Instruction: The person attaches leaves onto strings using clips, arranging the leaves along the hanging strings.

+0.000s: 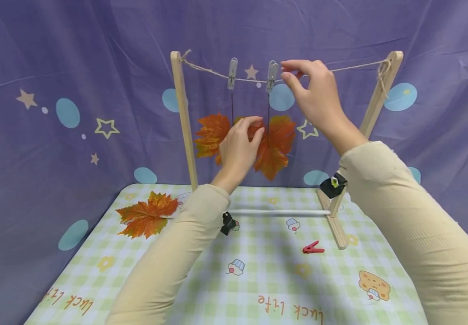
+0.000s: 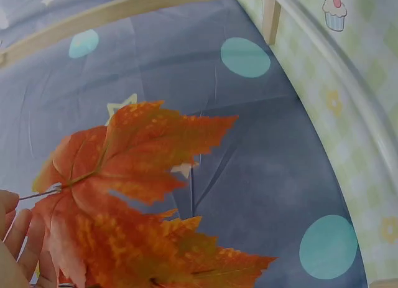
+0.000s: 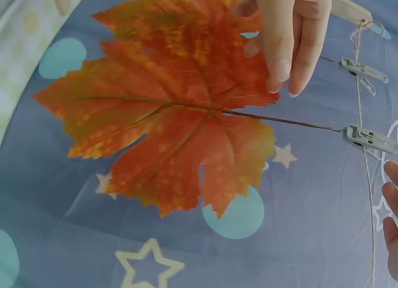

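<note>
Two orange maple leaves hang from a string point(image 1: 364, 66): the right leaf point(image 1: 279, 140) by its stem from a grey clothespin point(image 1: 272, 74), the left leaf point(image 1: 209, 137) from another grey clothespin point(image 1: 232, 73). My right hand point(image 1: 315, 88) is raised just right of the right clothespin, thumb and index finger apart with nothing between them. Lower down, my left hand point(image 1: 240, 142) is in front of the leaves with loosely bent fingers, close to the right leaf's edge. It hides part of both leaves. In the right wrist view, the left fingers point(image 3: 298, 45) overlap the leaf.
Wooden posts point(image 1: 184, 122) carry the string, with a white rod point(image 1: 278, 211) low between them. A third maple leaf point(image 1: 148, 215) lies on the checked tablecloth point(image 1: 266, 275) at left, a red clothespin point(image 1: 313, 247) at right. Behind hangs a purple curtain point(image 1: 75, 54).
</note>
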The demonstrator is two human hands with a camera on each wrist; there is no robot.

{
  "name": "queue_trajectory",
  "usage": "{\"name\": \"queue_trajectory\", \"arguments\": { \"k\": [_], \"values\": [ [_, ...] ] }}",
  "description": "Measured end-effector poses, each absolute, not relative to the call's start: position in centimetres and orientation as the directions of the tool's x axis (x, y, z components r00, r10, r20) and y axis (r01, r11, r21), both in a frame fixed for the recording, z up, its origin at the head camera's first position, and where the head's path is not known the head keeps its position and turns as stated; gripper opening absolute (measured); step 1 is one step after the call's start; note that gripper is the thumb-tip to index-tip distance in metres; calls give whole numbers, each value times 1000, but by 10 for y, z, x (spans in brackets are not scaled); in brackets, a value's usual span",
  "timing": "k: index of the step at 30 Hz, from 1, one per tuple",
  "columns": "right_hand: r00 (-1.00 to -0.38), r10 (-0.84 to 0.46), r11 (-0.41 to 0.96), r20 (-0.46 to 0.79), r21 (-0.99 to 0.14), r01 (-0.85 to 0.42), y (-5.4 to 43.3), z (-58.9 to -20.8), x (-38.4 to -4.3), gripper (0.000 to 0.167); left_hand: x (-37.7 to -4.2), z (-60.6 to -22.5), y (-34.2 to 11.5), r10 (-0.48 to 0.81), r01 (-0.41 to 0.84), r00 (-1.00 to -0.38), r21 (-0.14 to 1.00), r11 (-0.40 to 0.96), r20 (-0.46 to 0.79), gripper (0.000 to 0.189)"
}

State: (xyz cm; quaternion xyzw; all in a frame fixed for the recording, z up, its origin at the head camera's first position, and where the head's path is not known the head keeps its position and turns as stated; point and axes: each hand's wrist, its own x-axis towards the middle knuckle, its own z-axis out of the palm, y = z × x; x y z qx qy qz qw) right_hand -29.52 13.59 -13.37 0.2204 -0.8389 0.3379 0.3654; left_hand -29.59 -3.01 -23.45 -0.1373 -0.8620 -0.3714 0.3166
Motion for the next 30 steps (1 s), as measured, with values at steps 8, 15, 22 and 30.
{"name": "queue_trajectory", "arguments": {
  "k": [8, 15, 22, 30],
  "values": [
    [-625, -91, 601, 775, -457, -655, 142, -161, -285, 28, -283, -251, -39, -2, 483, -768, 582, 655, 640, 27],
    [-619, -105, 571, 778, -463, -678, 148, -182, -273, 27, -269, -265, -47, 19, 506, -778, 608, 612, 628, 27],
    [-648, -94, 550, 756, -503, -667, 163, -209, -254, 27, -257, -279, -56, 98, 535, -790, 604, 591, 605, 27],
    [-679, -136, 485, 722, -549, -681, 173, -247, -237, 27, -242, -288, -103, 169, 571, -767, 539, 619, 619, 23]
  ]
}}
